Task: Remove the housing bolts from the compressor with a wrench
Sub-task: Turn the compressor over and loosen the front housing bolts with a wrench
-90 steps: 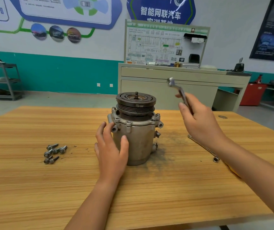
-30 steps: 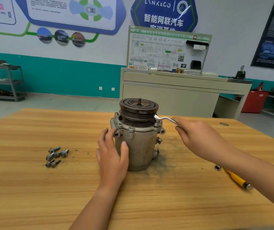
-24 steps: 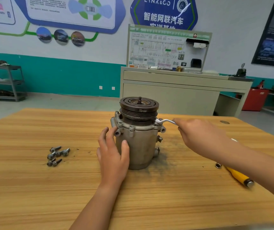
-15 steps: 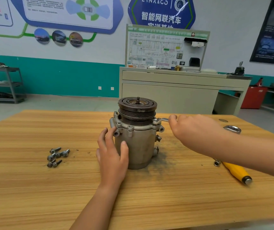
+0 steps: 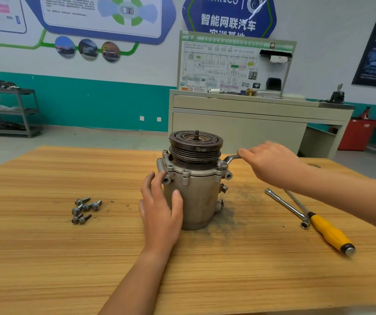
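A grey metal compressor with a dark pulley on top stands upright in the middle of the wooden table. My left hand wraps its front left side, thumb and fingers curled around the body. A ring wrench sits on a housing bolt at the flange's right edge. My right hand grips the wrench handle, which it mostly hides. Other bolts stand in the flange. Several removed bolts lie loose on the table to the left.
A thin metal bar with a socket end and a yellow-handled screwdriver lie on the table at right, under my right forearm. Dark grime marks the table around the compressor. A beige cabinet stands beyond the far edge.
My right hand brought the wrench down from the air onto the right flange bolt, then swung its handle toward the back. My left hand kept its hold on the compressor.
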